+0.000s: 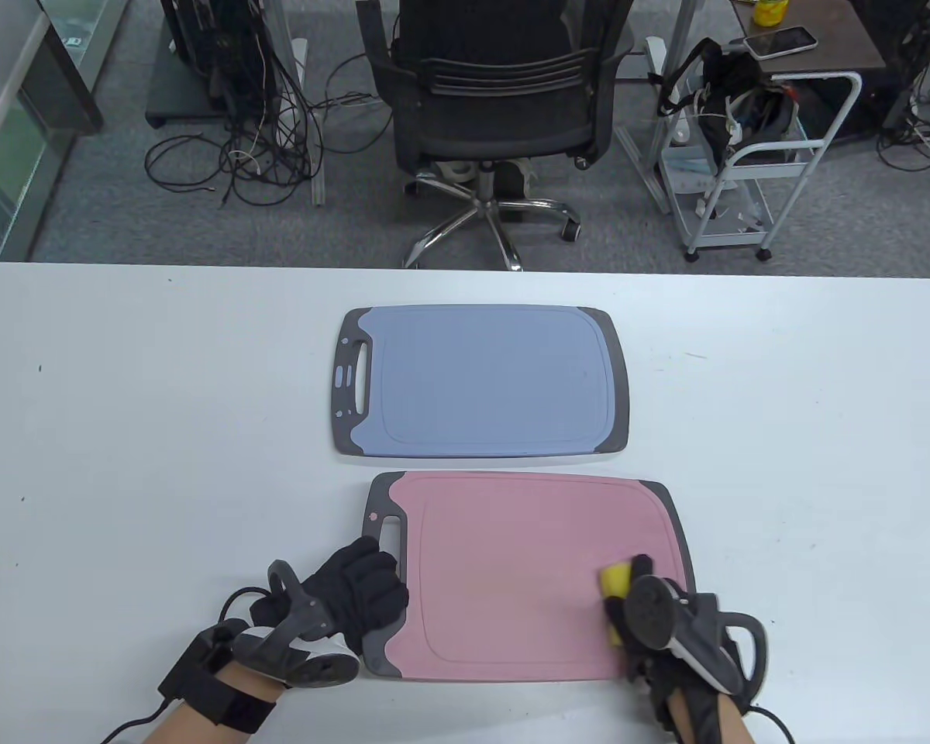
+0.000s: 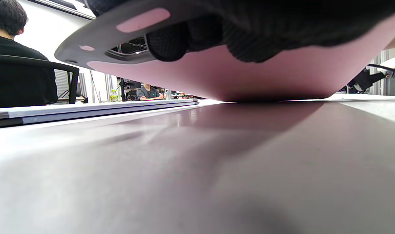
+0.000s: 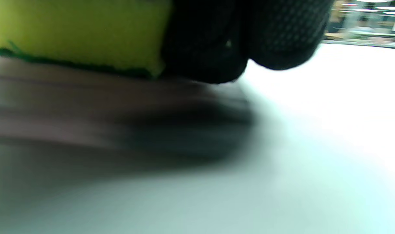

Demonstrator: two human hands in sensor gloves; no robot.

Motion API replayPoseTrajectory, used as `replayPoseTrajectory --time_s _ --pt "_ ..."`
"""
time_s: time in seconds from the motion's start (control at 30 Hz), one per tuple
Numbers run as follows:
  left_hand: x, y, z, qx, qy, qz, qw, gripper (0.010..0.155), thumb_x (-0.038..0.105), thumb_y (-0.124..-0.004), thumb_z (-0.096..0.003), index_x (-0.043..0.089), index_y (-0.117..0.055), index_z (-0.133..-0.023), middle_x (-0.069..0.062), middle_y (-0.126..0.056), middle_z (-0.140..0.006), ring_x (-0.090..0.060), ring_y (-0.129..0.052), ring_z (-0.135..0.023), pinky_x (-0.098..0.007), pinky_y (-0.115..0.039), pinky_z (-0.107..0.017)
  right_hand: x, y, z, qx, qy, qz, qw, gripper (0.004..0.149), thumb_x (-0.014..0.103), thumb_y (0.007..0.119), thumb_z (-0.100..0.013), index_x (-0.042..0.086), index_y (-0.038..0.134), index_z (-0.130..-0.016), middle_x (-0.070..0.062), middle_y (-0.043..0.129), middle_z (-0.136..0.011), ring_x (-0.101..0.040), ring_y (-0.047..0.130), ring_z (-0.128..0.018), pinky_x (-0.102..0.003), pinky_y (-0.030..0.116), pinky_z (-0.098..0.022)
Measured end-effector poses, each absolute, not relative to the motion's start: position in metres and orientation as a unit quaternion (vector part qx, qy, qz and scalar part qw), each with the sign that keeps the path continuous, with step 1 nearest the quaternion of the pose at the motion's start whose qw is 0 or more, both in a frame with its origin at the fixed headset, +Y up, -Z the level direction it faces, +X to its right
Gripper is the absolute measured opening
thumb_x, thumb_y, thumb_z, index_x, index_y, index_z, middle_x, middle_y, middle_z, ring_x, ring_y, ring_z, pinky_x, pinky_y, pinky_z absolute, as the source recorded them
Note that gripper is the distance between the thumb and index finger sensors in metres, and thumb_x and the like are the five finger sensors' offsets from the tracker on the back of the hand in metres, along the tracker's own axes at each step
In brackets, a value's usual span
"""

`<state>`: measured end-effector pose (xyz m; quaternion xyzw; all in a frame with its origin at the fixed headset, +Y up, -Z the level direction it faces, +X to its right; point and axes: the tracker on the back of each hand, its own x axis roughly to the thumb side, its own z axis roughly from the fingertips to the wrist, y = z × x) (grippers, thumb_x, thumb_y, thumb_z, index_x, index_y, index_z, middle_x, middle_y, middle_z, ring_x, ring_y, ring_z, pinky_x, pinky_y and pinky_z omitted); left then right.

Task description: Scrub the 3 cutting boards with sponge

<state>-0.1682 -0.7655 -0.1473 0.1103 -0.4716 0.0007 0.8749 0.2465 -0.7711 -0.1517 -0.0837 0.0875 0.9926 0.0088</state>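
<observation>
A pink cutting board (image 1: 511,573) with grey ends lies at the table's near edge. My left hand (image 1: 364,577) grips its handle end. In the left wrist view the fingers (image 2: 217,35) curl under the pink board (image 2: 265,74), whose handle end is raised off the table. My right hand (image 1: 628,612) holds a yellow sponge (image 1: 616,580) pressed on the board's right part. The right wrist view shows the sponge (image 3: 80,32), with a green underside, beside my gloved fingers (image 3: 249,39). A blue cutting board (image 1: 484,380) lies flat just behind the pink one.
The white table (image 1: 124,434) stretches wide on both sides of the boards. Beyond its far edge stand a black office chair (image 1: 504,101) and a white wire cart (image 1: 752,163), with cables on the floor. A seated person (image 2: 12,55) shows in the left wrist view.
</observation>
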Motion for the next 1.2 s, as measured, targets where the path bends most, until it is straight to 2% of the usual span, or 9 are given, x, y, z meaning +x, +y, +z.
replayPoseTrajectory --time_s 0.07,0.13,0.33,0.47,0.63,0.87,0.93,1.03,1.2 --pt "-0.168 -0.766 -0.149 0.103 -0.471 0.006 0.876 0.043 0.04 -0.083 -0.0577 0.027 -0.06 -0.092 0.004 -0.077 -0.09 -0.024 -0.078 -0.095 -0.056 -0.06 -0.077 0.263 -0.772 -0.151 -0.106 0.101 0.989 0.026 0.072 0.057 0.069 -0.049 0.012 0.06 -0.105 -0.008 0.086 -0.069 -0.015 0.093 -0.041 -0.039 0.083 -0.038" --pt "-0.169 -0.766 -0.151 0.099 -0.468 0.013 0.878 0.043 0.04 -0.083 -0.0577 0.027 -0.06 -0.092 0.004 -0.076 -0.09 -0.024 -0.077 -0.096 -0.056 -0.059 -0.077 0.243 -0.769 -0.156 -0.077 0.091 0.993 0.011 0.072 0.054 0.07 -0.049 0.008 0.063 -0.104 -0.011 0.087 -0.067 -0.016 0.093 -0.039 -0.04 0.083 -0.037" --pt "-0.168 -0.766 -0.149 0.106 -0.469 0.004 0.877 0.043 0.04 -0.084 -0.0574 0.027 -0.061 -0.092 0.004 -0.077 -0.09 -0.024 -0.079 -0.095 -0.056 -0.061 -0.076 0.07 -0.748 -0.153 0.207 0.062 0.976 0.008 0.073 0.057 0.069 -0.048 0.01 0.061 -0.104 -0.01 0.086 -0.066 -0.013 0.092 -0.04 -0.038 0.083 -0.038" --pt "-0.168 -0.765 -0.149 0.109 -0.47 0.002 0.876 0.043 0.04 -0.084 -0.0573 0.027 -0.061 -0.091 0.004 -0.078 -0.089 -0.024 -0.08 -0.095 -0.056 -0.061 -0.076 0.004 -0.738 -0.137 0.314 0.034 0.949 -0.02 0.074 0.059 0.066 -0.048 0.011 0.061 -0.104 -0.007 0.086 -0.066 -0.011 0.093 -0.04 -0.036 0.084 -0.038" --pt "-0.168 -0.765 -0.149 0.108 -0.471 0.003 0.876 0.043 0.041 -0.084 -0.0574 0.027 -0.061 -0.092 0.004 -0.078 -0.09 -0.024 -0.079 -0.095 -0.056 -0.061 -0.076 0.053 -0.745 -0.145 0.238 0.053 0.97 -0.004 0.073 0.059 0.067 -0.047 0.015 0.061 -0.105 -0.005 0.086 -0.068 -0.012 0.093 -0.041 -0.037 0.084 -0.038" --pt "-0.165 -0.765 -0.148 0.108 -0.47 -0.008 0.876 0.043 0.041 -0.083 -0.0576 0.027 -0.061 -0.092 0.004 -0.077 -0.09 -0.024 -0.079 -0.095 -0.056 -0.061 -0.076 0.237 -0.77 -0.148 -0.052 0.089 0.995 -0.003 0.072 0.057 0.068 -0.048 0.014 0.06 -0.106 -0.007 0.086 -0.069 -0.015 0.093 -0.041 -0.039 0.083 -0.038" --pt "-0.165 -0.765 -0.148 0.108 -0.47 -0.009 0.876 0.043 0.041 -0.083 -0.0577 0.027 -0.06 -0.092 0.004 -0.077 -0.09 -0.024 -0.079 -0.095 -0.056 -0.061 -0.076 0.271 -0.773 -0.15 -0.114 0.11 0.987 0.016 0.072 0.056 0.068 -0.049 0.012 0.06 -0.105 -0.009 0.086 -0.069 -0.016 0.093 -0.041 -0.04 0.082 -0.038" --pt "-0.165 -0.765 -0.147 0.108 -0.47 -0.011 0.876 0.043 0.041 -0.083 -0.0578 0.027 -0.06 -0.092 0.004 -0.077 -0.09 -0.024 -0.079 -0.095 -0.056 -0.061 -0.076 0.248 -0.77 -0.152 -0.079 0.096 0.992 0.006 0.072 0.053 0.07 -0.049 0.007 0.062 -0.104 -0.011 0.087 -0.068 -0.017 0.093 -0.04 -0.041 0.082 -0.037" --pt "-0.165 -0.765 -0.148 0.105 -0.47 -0.011 0.876 0.043 0.041 -0.083 -0.0577 0.027 -0.061 -0.092 0.004 -0.077 -0.09 -0.024 -0.079 -0.095 -0.056 -0.061 -0.076 0.095 -0.751 -0.148 0.18 0.067 0.981 0.026 0.074 0.057 0.07 -0.048 0.01 0.062 -0.104 -0.01 0.086 -0.066 -0.014 0.093 -0.04 -0.039 0.083 -0.037"
